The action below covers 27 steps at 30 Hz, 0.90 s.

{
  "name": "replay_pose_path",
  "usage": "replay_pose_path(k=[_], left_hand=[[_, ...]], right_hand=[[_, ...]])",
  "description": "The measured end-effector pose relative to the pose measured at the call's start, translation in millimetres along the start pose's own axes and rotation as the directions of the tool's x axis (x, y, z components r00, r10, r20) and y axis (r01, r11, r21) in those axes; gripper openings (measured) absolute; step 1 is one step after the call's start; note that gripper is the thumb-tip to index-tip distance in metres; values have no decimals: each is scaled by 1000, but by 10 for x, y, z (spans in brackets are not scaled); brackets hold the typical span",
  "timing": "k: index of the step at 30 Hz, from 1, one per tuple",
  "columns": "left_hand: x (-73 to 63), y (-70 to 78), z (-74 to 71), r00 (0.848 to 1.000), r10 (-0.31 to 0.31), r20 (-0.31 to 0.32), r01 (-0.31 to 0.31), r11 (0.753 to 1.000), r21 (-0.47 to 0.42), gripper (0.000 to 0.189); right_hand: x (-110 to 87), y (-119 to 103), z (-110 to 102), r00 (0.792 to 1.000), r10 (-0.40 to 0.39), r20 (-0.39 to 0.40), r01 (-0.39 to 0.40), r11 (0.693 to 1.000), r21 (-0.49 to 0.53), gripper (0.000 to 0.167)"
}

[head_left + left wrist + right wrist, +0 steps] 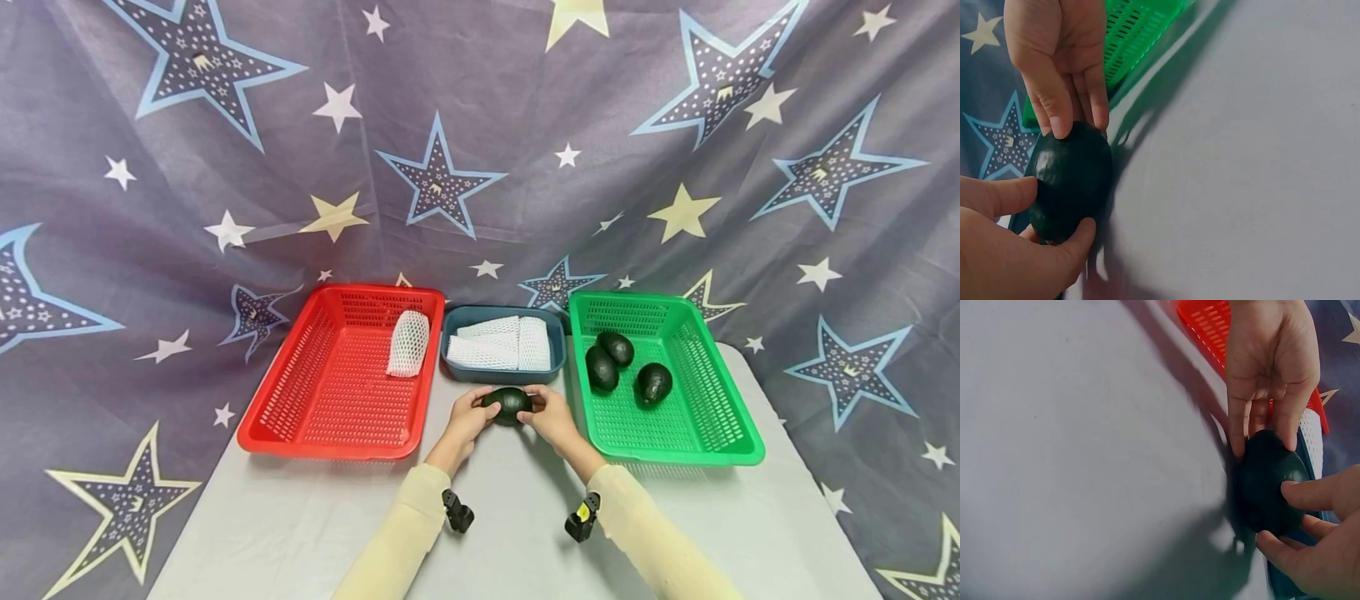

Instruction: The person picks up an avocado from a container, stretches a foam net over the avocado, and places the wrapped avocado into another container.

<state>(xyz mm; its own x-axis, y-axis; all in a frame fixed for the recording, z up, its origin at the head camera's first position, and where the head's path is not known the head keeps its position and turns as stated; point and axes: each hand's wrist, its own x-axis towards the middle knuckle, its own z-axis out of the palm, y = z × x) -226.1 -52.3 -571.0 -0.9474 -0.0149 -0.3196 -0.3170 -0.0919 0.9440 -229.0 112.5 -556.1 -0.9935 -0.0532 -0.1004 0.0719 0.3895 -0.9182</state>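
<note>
A dark green, glossy avocado (507, 405) is held between both hands over the table, in front of the blue bin. My left hand (467, 419) grips its left end, thumb on the near side and fingers behind. At the opposite end my right hand (553, 418) pinches it the same way. The left wrist view shows the avocado (1074, 181) lengthwise with fingertips of both hands on its skin. In the right wrist view the avocado (1272, 482) casts a shadow on the tabletop.
A red basket (258, 417) on the left contains one white foam net sleeve (409, 343). The blue bin (467, 316) at the back holds several more white foam nets (495, 340). On the right, a green basket (738, 446) carries three avocados (654, 383). A star-patterned curtain (480, 100) hangs behind.
</note>
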Motion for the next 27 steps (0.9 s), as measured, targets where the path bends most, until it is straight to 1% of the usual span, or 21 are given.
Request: replay_pose_path(k=[5, 6, 7, 12, 18, 20, 23, 27], left_hand=[[-4, 6, -32, 1000, 1, -9, -1, 1000, 5, 48], [-3, 0, -36, 1000, 5, -12, -5, 1000, 6, 47], [28, -35, -41, 1000, 9, -17, -8, 1000, 9, 47], [32, -34, -59, 1000, 0, -18, 0, 1000, 16, 46], [10, -40, -67, 1000, 17, -7, -17, 999, 43, 48], [2, -49, -74, 1000, 15, -2, -15, 999, 49, 48], [-15, -54, -84, 1000, 15, 8, -16, 998, 55, 48], [-39, -43, -93, 1000, 9, 25, -10, 998, 57, 48]], right_hand=[[13, -64, 12, 1000, 13, 3, -13, 999, -30, 44], [22, -88, 4, 1000, 7, 1, -6, 999, -39, 44], [32, -118, -7, 1000, 0, 0, 0, 999, -47, 45], [132, -332, -88, 999, -55, 4, 55, 996, -67, 42], [342, -641, -204, 992, -122, 18, 123, 984, -126, 40], [417, -735, -236, 991, -132, 35, 135, 980, -145, 41], [535, -839, -259, 986, -148, 71, 160, 966, -204, 41], [695, -903, -255, 978, -151, 141, 187, 939, -287, 43]])
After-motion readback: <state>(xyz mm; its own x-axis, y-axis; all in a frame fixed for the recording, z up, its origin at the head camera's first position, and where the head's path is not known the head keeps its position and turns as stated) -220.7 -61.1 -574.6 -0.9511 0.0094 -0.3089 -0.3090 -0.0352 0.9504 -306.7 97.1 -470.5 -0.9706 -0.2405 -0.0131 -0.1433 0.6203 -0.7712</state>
